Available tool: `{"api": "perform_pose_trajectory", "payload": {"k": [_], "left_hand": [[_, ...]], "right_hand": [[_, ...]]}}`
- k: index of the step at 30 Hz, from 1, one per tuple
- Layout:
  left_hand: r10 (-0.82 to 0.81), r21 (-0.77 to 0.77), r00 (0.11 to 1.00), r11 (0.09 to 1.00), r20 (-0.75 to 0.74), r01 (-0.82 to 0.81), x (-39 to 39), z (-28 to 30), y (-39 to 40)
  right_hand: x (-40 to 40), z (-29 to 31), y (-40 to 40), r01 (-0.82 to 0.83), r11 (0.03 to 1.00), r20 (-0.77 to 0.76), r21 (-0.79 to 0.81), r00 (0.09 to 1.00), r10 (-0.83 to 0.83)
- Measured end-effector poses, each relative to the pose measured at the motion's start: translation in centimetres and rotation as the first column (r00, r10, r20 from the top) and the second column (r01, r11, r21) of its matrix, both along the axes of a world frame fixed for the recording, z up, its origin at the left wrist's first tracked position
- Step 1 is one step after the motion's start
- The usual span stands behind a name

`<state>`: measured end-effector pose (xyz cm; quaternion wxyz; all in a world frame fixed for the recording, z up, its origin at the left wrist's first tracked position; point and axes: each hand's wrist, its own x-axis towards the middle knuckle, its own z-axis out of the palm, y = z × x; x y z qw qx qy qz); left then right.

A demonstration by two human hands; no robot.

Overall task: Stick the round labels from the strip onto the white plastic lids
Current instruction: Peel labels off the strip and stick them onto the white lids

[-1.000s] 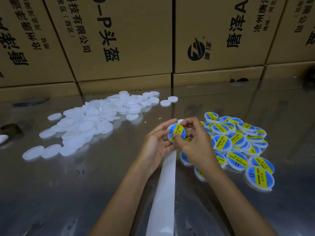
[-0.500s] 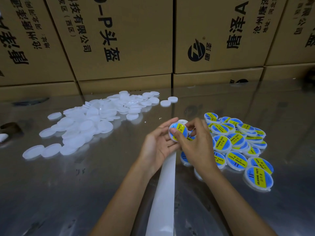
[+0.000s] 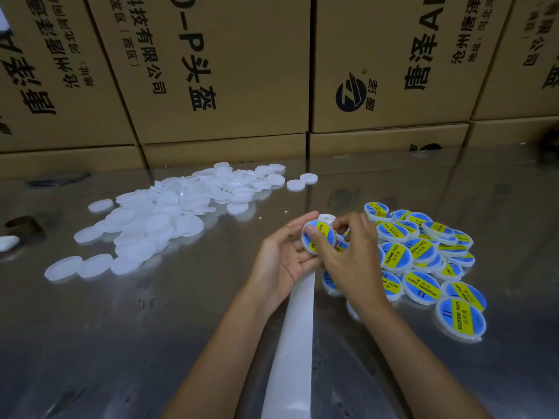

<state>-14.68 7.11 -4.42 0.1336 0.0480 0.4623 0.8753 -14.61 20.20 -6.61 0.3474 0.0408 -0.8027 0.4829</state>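
While my left hand [image 3: 282,255] cradles the lid [image 3: 319,241], my right hand [image 3: 348,255] thumbs its label [image 3: 323,237] flat. Next, I'd drop it on the labelled pile [image 3: 423,255] right of my hands.

A warehouse packing bench: stacked printed cartons [image 3: 217,68] behind a steel table [image 3: 106,328].

head cam, looks fwd and down, close over hands [image 3: 317,252]

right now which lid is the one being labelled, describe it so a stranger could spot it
On the shiny metal table, between the plain white lids and the labelled lids, find the two hands. The held lid is the only one off the table, with the right hand's thumb pressing its blue-and-yellow label.
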Motion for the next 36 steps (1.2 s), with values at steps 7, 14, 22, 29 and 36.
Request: {"api": "perform_pose_trajectory", "payload": {"k": [7,14,22,29,36], "left_hand": [[-0.041,0.019,0.999,0.999,-0.007,0.041,0.0,0.0,-0.1],[-0.021,0.038,1.000,0.999,0.020,0.020,0.1,0.1,-0.2],[0.022,0.098,0.999,0.995,0.038,-0.025,0.0,0.3,-0.4],[0.077,0.051,0.996,0.996,0.046,-0.079,0.2,0.4,-0.6],[0.085,-0.004,0.996,0.996,0.027,-0.085,0.3,0.7,-0.5]], "right_hand": [[-0.1,0.2,0.0,0.025,0.999,-0.042,-0.024,0.999,-0.026],[-0.2,0.0,0.3,-0.015,0.998,-0.029,-0.058,0.999,0.013],[0.0,-0.2,-0.5,-0.121,0.993,-0.021,0.015,0.992,0.121],[-0.3,0.0,0.4,-0.152,0.987,-0.056,-0.060,0.987,0.149],[0.0,-0.3,0.1,-0.186,0.982,0.017,-0.015,0.982,0.186]]}}
